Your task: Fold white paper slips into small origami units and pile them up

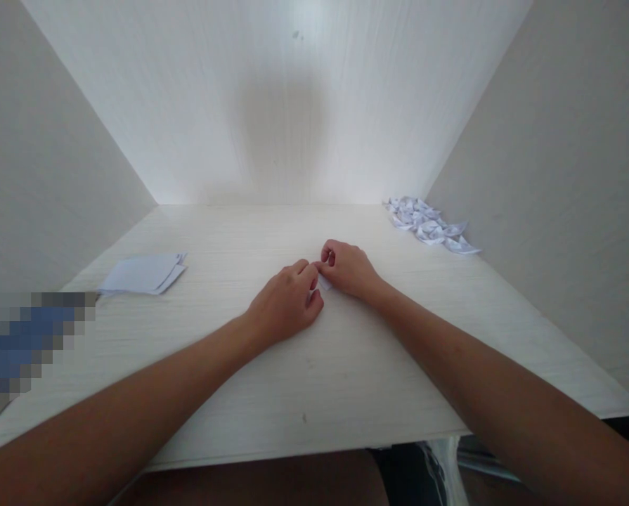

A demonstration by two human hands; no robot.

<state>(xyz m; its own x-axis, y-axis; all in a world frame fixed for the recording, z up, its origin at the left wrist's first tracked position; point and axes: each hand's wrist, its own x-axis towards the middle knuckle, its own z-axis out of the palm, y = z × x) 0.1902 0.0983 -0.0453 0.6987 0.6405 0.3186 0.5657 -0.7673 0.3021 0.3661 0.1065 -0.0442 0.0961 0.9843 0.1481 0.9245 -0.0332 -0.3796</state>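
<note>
Resting on the pale wooden worktop [346, 365], the left hand [287, 302] and the right hand [348, 269] meet near the middle, fingertips together. Both are curled and pressed down on a small white paper piece [325, 282], of which only a corner shows between them; the left thumb and forefinger pinch its edge, and the right fingers close over its other side. At about ten o'clock from the hands, well apart, lies a flat stack of white paper sheets [143, 274]. At about two o'clock, in the far right corner against the wall, sits a heap of small folded paper pieces [430, 225]. Plain light walls [55, 161] enclose the worktop on three sides.
</note>
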